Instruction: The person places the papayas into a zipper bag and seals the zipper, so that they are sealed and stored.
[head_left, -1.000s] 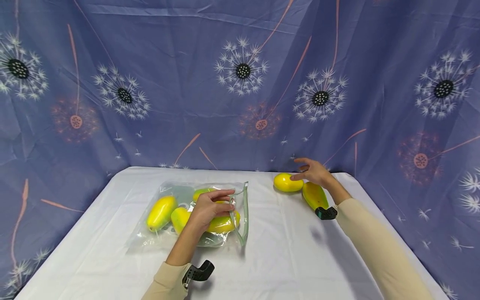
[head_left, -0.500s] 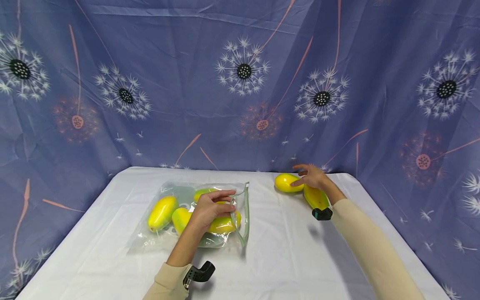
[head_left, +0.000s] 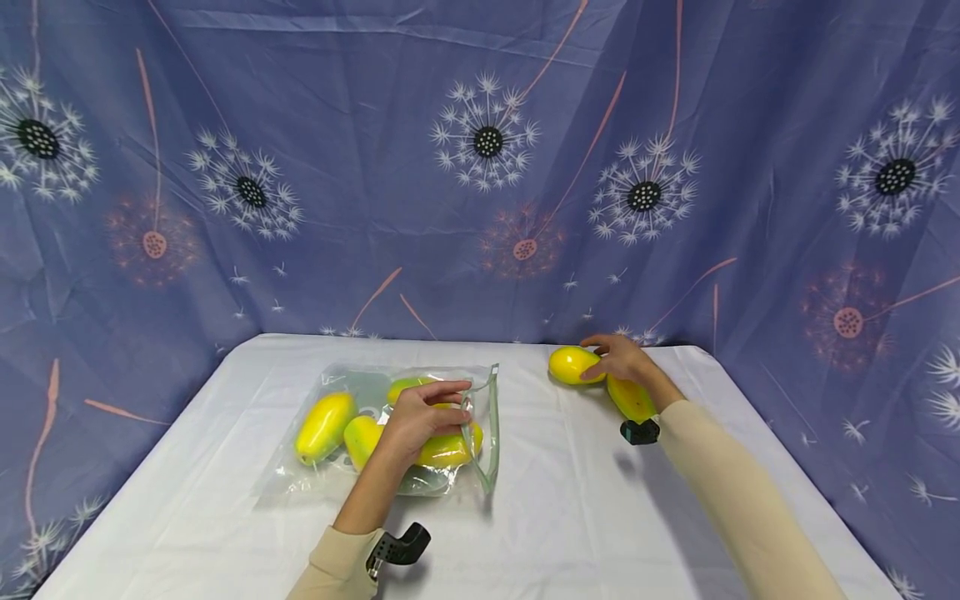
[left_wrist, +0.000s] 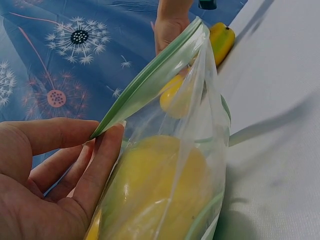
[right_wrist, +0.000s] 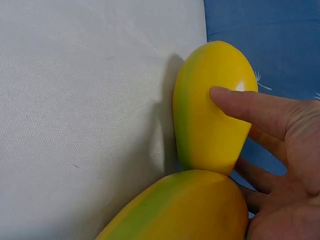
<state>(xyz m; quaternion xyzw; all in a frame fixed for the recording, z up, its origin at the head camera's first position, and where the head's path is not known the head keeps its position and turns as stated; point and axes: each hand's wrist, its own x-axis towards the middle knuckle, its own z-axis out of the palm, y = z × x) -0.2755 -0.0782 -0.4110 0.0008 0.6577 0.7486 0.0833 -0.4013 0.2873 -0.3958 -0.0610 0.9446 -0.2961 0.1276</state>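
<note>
Head: two hands point(head_left: 423, 419) point(head_left: 624, 358), one bag point(head_left: 492, 437), two loose fruits point(head_left: 572, 365) point(head_left: 628, 400).

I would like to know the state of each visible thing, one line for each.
White tablecloth: spread, slightly creased.
Zip bag: mouth open, lying on tablecloth.
Fruits in bag: yellow-green, at least four.
Back loose fruit: yellow-green, lying on tablecloth.
Front loose fruit: yellow-green, lying beside it.
Left hand: pinching bag's green rim.
Right hand: curled around back fruit.
Blue dandelion backdrop: hanging, wrinkled.
</note>
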